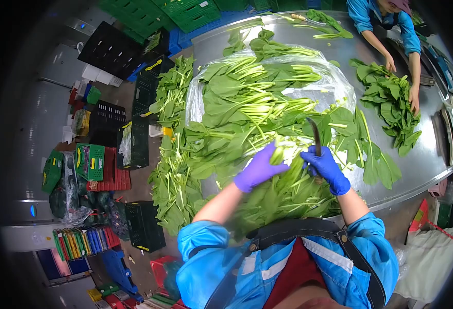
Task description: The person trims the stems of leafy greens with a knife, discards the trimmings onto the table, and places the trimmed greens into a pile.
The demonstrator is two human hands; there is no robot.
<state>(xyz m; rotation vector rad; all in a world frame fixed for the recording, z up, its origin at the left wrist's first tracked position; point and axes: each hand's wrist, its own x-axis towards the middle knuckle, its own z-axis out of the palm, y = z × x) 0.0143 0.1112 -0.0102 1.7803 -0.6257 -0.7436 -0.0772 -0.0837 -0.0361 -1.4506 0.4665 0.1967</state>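
My left hand [259, 169], in a purple glove, is closed round the pale stems of a bunch of leafy greens [257, 203], whose leaves hang blurred toward my body. In its blue glove, my right hand [330, 169] grips a curved knife [316, 135], the dark blade pointing up and away from me. Cut stem ends and loose stalks lie between and just beyond both hands. Farther off, bundles of leafy greens [226, 85] with light green stems are piled on a clear plastic sheet [345, 91].
The metal table [386, 172] has a heap of greens [175, 175] along its left edge. At the far right, a co-worker's hands [414, 100] touch another pile of greens [388, 98]. Black crates [144, 226] stand on the floor at left, green crates [190, 15] at the back.
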